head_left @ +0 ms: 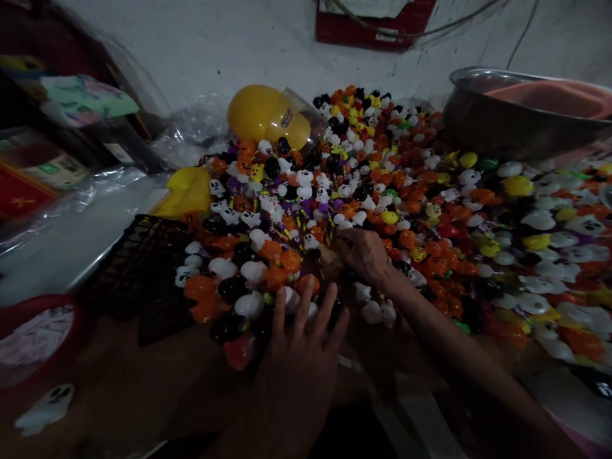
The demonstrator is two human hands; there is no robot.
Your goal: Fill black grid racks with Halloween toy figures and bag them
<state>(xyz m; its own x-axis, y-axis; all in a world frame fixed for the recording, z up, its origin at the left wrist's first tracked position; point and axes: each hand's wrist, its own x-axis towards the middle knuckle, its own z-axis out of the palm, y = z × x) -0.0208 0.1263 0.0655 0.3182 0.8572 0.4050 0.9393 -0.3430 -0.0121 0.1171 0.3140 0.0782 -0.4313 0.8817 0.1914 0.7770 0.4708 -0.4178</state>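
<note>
My left hand (pixel 303 344) lies palm down with its fingers spread, the fingertips resting at the near edge of a heap of small plastic toys (pixel 275 255). Orange, white and black pieces sit just beyond those fingertips, and a red one (pixel 239 350) lies to their left. My right hand (pixel 367 255) reaches into the middle of the heap with curled fingers. Whatever is between them is hidden. Near that hand stands a small white ghost figure (pixel 310 241), and a few white pieces (pixel 377 312) lie below the wrist.
A black plastic basket (pixel 136 255) stands left of the heap, beside a red bowl (pixel 76 338) of small white packets. One ghost toy (pixel 46 408) lies apart at front left. A yellow dome-shaped container (pixel 255 113) and a metal basin (pixel 502 131) stand behind.
</note>
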